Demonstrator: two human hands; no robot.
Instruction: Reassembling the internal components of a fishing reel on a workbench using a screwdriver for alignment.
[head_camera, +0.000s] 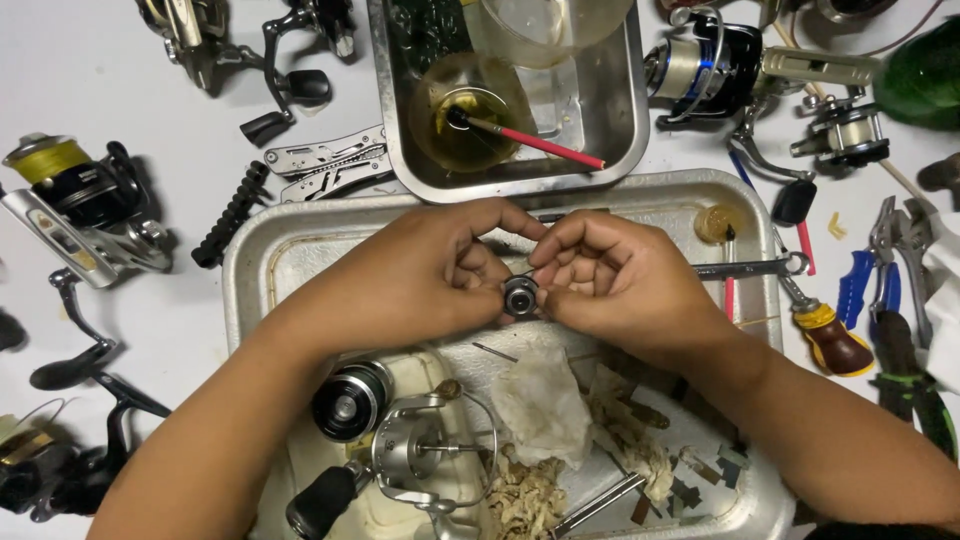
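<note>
Small round metal part (520, 296) — pinched by both hands over metal tray (250, 270) — white tabletop (90, 80).

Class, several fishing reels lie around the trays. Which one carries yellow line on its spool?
The black reel with the yellow-wound spool at the far left; the blue-banded reel and the others show no yellow.

Reel-repair workshop: reels (75, 205), pliers (905, 340), parts tray (260, 260).

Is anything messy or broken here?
Yes. The silver fishing reel in the metal tray is taken apart, lying among crumpled rags and scraps. Both hands, left hand and right hand, pinch a small round metal part.
</note>
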